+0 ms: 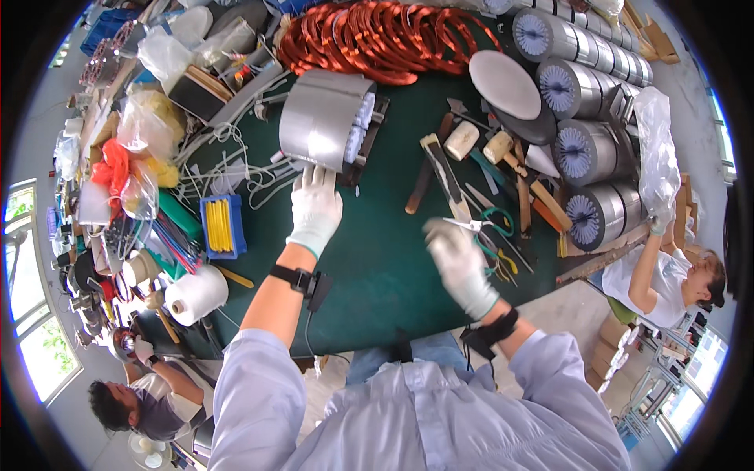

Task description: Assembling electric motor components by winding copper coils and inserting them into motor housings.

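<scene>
My left hand (316, 206), in a white knit glove, lies with outstretched fingers against the near lower edge of a silver stator core (318, 114). White-blue slot liners (361, 129) line the core's right end. My right hand (459, 267), gloved too, hovers at the tools on the right, its fingers smeared by motion. Beside its fingertips are the pale blades of green-handled scissors (496, 222); whether the hand grips them I cannot make out. A dark metal bar with a pale strip (446, 179) and white-headed mallets (465, 141) lie beyond.
Red copper wire coils (377, 39) fill the far edge of the green table (353, 290). Several stator cores (589, 149) are stacked at right. A blue bin of yellow strips (222, 226) and a white thread spool (196, 294) stand left. Co-workers (660, 282) are at both sides.
</scene>
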Available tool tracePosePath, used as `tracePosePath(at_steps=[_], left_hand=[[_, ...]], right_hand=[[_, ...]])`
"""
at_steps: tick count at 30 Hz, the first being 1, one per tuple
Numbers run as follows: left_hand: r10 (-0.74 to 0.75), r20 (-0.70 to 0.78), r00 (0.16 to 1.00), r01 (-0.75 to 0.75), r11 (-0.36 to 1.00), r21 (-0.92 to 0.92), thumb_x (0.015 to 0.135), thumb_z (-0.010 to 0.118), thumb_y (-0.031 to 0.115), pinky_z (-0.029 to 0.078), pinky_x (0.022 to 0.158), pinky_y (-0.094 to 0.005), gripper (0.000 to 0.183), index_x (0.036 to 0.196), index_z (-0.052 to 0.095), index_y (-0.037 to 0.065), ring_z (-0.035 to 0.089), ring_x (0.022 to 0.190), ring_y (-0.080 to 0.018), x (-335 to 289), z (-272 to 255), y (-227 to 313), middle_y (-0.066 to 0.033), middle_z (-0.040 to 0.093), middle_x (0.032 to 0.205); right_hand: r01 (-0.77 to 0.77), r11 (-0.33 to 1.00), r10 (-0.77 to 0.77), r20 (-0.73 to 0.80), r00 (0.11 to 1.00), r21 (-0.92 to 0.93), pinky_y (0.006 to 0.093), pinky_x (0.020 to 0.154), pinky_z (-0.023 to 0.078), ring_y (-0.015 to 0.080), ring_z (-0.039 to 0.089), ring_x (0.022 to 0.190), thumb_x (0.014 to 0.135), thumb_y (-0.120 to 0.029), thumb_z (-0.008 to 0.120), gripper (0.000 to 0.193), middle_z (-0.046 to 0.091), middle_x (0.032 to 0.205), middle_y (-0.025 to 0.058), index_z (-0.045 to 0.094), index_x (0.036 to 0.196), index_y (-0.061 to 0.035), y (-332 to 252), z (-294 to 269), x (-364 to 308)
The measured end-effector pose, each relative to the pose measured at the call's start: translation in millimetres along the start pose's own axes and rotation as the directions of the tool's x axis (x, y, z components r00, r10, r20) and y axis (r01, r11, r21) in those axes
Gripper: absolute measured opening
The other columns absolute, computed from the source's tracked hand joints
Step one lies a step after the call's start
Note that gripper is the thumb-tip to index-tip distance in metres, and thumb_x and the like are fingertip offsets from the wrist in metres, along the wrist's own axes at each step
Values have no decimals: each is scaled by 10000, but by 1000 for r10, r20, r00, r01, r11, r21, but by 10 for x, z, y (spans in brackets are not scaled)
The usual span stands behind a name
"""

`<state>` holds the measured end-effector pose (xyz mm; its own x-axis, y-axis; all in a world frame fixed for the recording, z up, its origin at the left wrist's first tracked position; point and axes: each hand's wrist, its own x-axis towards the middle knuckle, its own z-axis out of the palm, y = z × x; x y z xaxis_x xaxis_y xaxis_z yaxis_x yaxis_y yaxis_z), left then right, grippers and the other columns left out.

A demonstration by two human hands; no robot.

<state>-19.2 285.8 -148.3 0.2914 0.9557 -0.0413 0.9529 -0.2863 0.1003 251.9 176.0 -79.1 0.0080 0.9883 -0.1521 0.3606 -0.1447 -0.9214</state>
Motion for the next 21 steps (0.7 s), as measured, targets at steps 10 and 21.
tracePosePath(at_steps=[10, 21], left_hand=[[-73, -202, 977, 58, 995, -82, 783, 594, 62, 479, 913, -474, 352, 1131, 640, 59, 561, 1131, -348, -131, 81, 234, -100, 633, 1182], [-104, -41, 994, 94, 977, -191, 823, 628, 139, 481, 710, -540, 198, 992, 657, 40, 602, 852, -398, -2061, 284, 886, -183, 633, 962]], right_hand=[[446, 561, -362, 278, 890, -697, 453, 898, 490, 316, 585, 1127, 761, -31, 599, 343, 601, 1220, 109, 680, 1089, -85, 837, -272, -376], [564, 551, -433, 368, 823, -614, 468, 1019, 435, 327, 542, 1245, 804, -90, 626, 427, 577, 1350, 132, 632, 1232, -95, 595, 318, 360]])
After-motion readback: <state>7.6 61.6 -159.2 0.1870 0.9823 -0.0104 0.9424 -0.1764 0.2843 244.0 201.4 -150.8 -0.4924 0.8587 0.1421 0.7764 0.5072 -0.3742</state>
